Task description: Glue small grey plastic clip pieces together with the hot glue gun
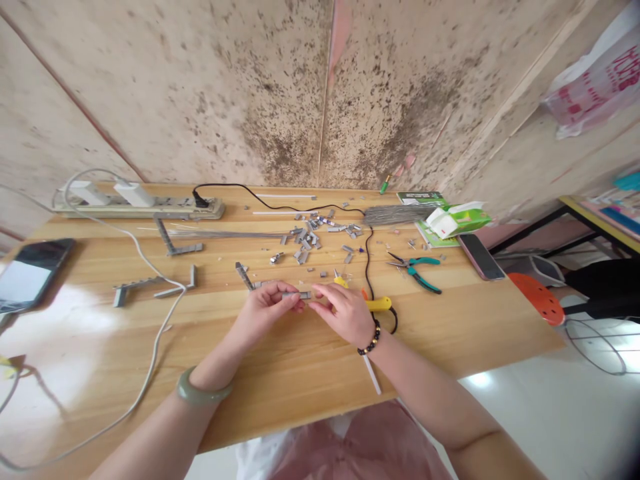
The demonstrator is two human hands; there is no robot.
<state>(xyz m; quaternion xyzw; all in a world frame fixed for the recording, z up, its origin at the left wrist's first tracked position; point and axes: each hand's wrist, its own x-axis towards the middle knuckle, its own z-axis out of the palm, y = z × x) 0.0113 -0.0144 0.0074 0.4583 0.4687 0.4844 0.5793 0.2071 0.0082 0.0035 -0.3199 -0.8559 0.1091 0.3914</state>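
Note:
Near the middle of the table, my left hand (270, 303) pinches a jointed grey strip (303, 295) between thumb and fingers. An upright grey arm (244, 275) shows just behind that hand; whether it joins the strip is hidden. At the strip's right end, the fingertips of my right hand (346, 312) come together in a pinch, and what sits between them is too small to make out. Partly covered by the right hand lies a yellow glue gun (380, 304), and a white glue stick (371, 375) sticks out below the wrist. Loose grey pieces (305, 240) are heaped beyond both hands.
Teal-handled pliers (424, 272) lie to the right, near a phone (481, 257) and tissue pack (463, 219). Thin wires (400, 214) are bundled at the back. Grey bent assemblies (145, 283), a power strip (165, 208), a white cable (159, 347) and a tablet (35, 273) occupy the left.

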